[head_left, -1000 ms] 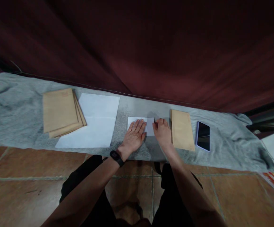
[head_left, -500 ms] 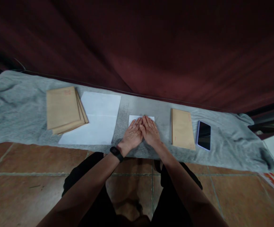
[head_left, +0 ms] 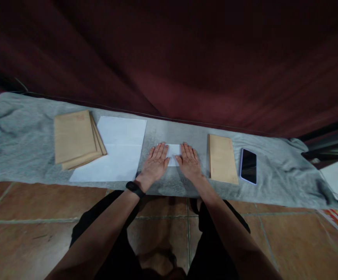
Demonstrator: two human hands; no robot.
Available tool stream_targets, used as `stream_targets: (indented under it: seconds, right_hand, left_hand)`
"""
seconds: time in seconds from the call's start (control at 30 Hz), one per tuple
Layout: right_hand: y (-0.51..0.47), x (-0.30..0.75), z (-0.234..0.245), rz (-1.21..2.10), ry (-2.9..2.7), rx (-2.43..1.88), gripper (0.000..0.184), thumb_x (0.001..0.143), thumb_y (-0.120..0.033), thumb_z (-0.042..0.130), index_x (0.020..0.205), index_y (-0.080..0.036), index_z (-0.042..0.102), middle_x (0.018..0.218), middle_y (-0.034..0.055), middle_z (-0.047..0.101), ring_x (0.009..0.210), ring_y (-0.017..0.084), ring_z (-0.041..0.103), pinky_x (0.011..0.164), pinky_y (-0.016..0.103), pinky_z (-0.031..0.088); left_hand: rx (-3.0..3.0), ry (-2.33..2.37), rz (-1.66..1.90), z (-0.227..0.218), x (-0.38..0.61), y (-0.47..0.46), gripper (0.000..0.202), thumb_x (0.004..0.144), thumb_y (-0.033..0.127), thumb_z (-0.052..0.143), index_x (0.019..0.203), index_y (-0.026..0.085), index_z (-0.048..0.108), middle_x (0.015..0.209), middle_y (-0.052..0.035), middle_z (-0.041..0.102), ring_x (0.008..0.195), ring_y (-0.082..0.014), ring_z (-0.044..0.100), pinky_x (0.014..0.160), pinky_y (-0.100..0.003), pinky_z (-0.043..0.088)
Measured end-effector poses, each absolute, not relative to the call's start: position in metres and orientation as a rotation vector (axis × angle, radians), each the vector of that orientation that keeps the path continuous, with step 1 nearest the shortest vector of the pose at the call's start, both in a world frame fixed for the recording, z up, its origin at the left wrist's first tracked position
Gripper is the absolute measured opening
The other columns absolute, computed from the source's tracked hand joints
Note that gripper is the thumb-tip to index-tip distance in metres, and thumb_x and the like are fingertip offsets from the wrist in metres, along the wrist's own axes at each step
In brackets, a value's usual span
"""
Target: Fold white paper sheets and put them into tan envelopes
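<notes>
A small white piece of paper (head_left: 173, 155), seemingly folded, lies on the grey cloth in front of me. Flat on its left end rests my left hand (head_left: 156, 162), fingers stretched forward. My right hand (head_left: 189, 161) lies flat on the right end, fingers slightly spread and thumb pointing inward. Between the two thumbs the paper's middle is visible; its ends are covered by the hands. To the left are larger white sheets (head_left: 119, 155), partly under a stack of brown envelopes (head_left: 75, 136). More brown envelopes (head_left: 223, 159) lie right of my right hand.
A phone (head_left: 248, 166) in a pale purple case lies beyond the right-hand envelopes. The grey cloth (head_left: 285, 179) covers a long narrow surface. Behind it hangs a dark red curtain (head_left: 175, 70). Tiled floor (head_left: 163, 225) shows below, with my legs close to the edge.
My hands were together over the middle of the small paper; they have slid apart to its left and right ends, uncovering the middle. The view has shifted slightly.
</notes>
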State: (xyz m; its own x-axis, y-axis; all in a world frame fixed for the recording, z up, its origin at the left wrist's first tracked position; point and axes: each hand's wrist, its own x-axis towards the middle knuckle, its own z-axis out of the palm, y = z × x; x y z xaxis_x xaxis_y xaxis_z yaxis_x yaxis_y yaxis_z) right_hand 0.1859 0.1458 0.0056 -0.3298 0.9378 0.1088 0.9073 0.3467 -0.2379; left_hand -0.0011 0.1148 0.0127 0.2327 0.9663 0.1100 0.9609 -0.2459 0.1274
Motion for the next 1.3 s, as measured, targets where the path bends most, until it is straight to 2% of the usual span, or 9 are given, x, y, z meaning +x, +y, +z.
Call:
stream_targets:
  seconds: [0.47, 0.6, 0.77, 0.9, 1.0, 1.13, 1.3]
  right_hand:
    - [0.145, 0.203, -0.003, 0.081, -2.330, -1.622, 0.062, 0.108, -0.045, 0.030, 0.161, -0.012, 0.030, 0.165, 0.0148, 0.035, 0.152, 0.029, 0.034, 0.125, 0.051, 0.024]
    - [0.145, 0.203, 0.001, 0.101, -2.313, -1.643, 0.062, 0.108, -0.043, 0.031, 0.161, -0.012, 0.030, 0.165, 0.0154, 0.033, 0.153, 0.029, 0.031, 0.125, 0.053, 0.024]
    - [0.141, 0.194, 0.019, 0.232, -2.316, -1.572, 0.062, 0.109, -0.043, 0.024, 0.161, -0.009, 0.029, 0.167, 0.0140, 0.029, 0.156, 0.027, 0.024, 0.128, 0.049, 0.022]
    - [0.130, 0.175, 0.025, 0.468, -2.426, -1.337, 0.065, 0.109, -0.046, 0.018, 0.162, -0.010, 0.025, 0.169, 0.0110, 0.025, 0.158, 0.019, 0.018, 0.130, 0.041, 0.020]
    - [0.125, 0.167, 0.021, 0.562, -2.454, -1.299, 0.067, 0.108, -0.050, 0.019, 0.164, -0.012, 0.020, 0.170, 0.0096, 0.021, 0.158, 0.018, 0.016, 0.131, 0.040, 0.017]
    - [0.128, 0.172, 0.016, 0.554, -2.451, -1.391, 0.066, 0.108, -0.050, 0.020, 0.164, -0.015, 0.018, 0.171, 0.0080, 0.020, 0.158, 0.019, 0.016, 0.131, 0.042, 0.016]
    - [0.137, 0.184, 0.014, 0.409, -2.494, -1.511, 0.062, 0.109, -0.045, 0.022, 0.162, -0.013, 0.027, 0.169, 0.0085, 0.023, 0.158, 0.021, 0.019, 0.131, 0.044, 0.015]
  left_hand:
    - [2.346, 2.015, 0.223, 0.014, -0.012, 0.113, 0.063, 0.105, 0.036, 0.026, 0.158, 0.004, 0.032, 0.166, -0.0166, 0.030, 0.155, -0.0285, 0.026, 0.128, -0.052, 0.020]
    - [2.379, 2.017, 0.332, 0.020, -0.006, 0.110, 0.062, 0.104, 0.032, 0.027, 0.157, 0.002, 0.033, 0.165, -0.0182, 0.031, 0.156, -0.0284, 0.024, 0.129, -0.051, 0.017]
    - [2.479, 1.842, 0.464, 0.024, 0.014, 0.105, 0.060, 0.103, 0.028, 0.028, 0.157, 0.004, 0.033, 0.165, -0.0160, 0.033, 0.157, -0.0250, 0.022, 0.129, -0.046, 0.020]
    - [2.541, 1.708, 0.419, 0.015, 0.027, 0.104, 0.061, 0.100, 0.022, 0.030, 0.157, 0.001, 0.031, 0.163, -0.0192, 0.037, 0.156, -0.0250, 0.023, 0.129, -0.047, 0.022]
    - [2.524, 1.727, 0.329, 0.007, 0.029, 0.105, 0.061, 0.100, 0.022, 0.032, 0.157, 0.001, 0.032, 0.161, -0.0205, 0.039, 0.156, -0.0254, 0.025, 0.128, -0.047, 0.022]
    - [2.508, 1.769, 0.308, 0.008, 0.027, 0.105, 0.060, 0.100, 0.019, 0.027, 0.157, 0.001, 0.032, 0.164, -0.0185, 0.035, 0.156, -0.0233, 0.022, 0.129, -0.044, 0.020]
    - [2.469, 1.804, 0.338, 0.013, 0.026, 0.105, 0.059, 0.102, 0.025, 0.027, 0.158, 0.005, 0.030, 0.166, -0.0157, 0.032, 0.157, -0.0229, 0.020, 0.129, -0.045, 0.020]
